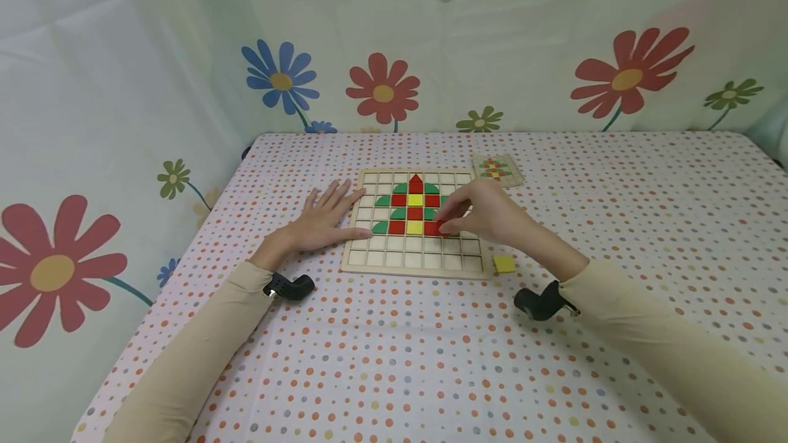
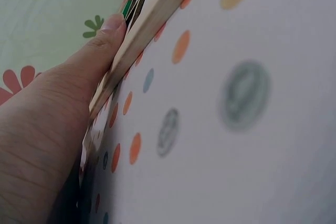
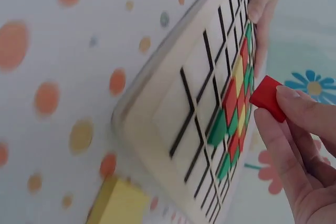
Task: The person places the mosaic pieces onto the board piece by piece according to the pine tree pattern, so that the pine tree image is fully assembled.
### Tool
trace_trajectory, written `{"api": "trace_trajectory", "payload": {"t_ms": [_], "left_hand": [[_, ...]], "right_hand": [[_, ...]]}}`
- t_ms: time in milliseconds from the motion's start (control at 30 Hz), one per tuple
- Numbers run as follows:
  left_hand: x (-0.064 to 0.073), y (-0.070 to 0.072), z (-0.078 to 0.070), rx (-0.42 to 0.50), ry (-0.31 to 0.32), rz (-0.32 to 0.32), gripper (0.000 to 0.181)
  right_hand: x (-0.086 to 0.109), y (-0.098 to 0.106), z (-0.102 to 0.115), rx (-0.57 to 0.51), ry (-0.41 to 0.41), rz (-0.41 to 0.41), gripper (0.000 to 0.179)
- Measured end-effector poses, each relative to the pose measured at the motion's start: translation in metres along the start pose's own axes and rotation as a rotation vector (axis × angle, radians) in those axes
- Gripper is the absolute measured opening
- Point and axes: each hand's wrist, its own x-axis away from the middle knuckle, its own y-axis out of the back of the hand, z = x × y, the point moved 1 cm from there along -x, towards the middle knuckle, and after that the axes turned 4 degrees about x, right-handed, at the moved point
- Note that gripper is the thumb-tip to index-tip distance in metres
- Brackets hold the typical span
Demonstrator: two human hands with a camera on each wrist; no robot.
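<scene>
A wooden grid board (image 1: pixel 418 272) lies on the table with red, yellow and green tiles set in its cells in a tree-like pattern. My right hand (image 1: pixel 489 214) is over the board's right half. Between thumb and fingertips it pinches a red square tile (image 3: pixel 268 98), raised off the grid in the right wrist view. Spread at the board's left edge, my left hand (image 1: pixel 323 219) has straight fingers. Its thumb (image 2: pixel 107 38) rests on the board's rim. Part of the pattern's right side is hidden behind the right hand in the head view.
A yellow square tile (image 1: pixel 503 264) lies on the cloth by the board's lower right corner. Behind the right hand, a small picture card (image 1: pixel 511 173) showing a similar pattern overlaps the board's upper right corner. A dotted cloth (image 1: pixel 394 361) covers the table; a flowered curtain hangs behind.
</scene>
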Motion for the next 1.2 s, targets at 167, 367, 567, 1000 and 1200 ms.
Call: {"api": "trace_trajectory", "payload": {"t_ms": [167, 367, 567, 1000, 1200], "left_hand": [[0.002, 0.002, -0.005, -0.006, -0.006, 0.005, 0.102], [0.003, 0.004, -0.006, 0.008, 0.002, 0.001, 0.098], [0.004, 0.006, -0.008, 0.004, 0.008, 0.0, 0.097], [0.005, 0.006, -0.009, 0.01, 0.01, 0.006, 0.096], [0.004, 0.004, -0.006, -0.008, 0.01, 0.004, 0.1]], "right_hand": [[-0.012, -0.018, 0.006, -0.039, 0.023, 0.042, 0.008], [-0.019, -0.03, 0.013, 0.002, 0.044, 0.048, 0.01], [-0.021, -0.036, 0.014, 0.007, 0.056, 0.047, 0.009], [-0.024, -0.042, 0.021, 0.08, 0.023, 0.081, 0.007], [-0.026, -0.044, 0.027, 0.132, 0.011, 0.096, 0.009]]}}
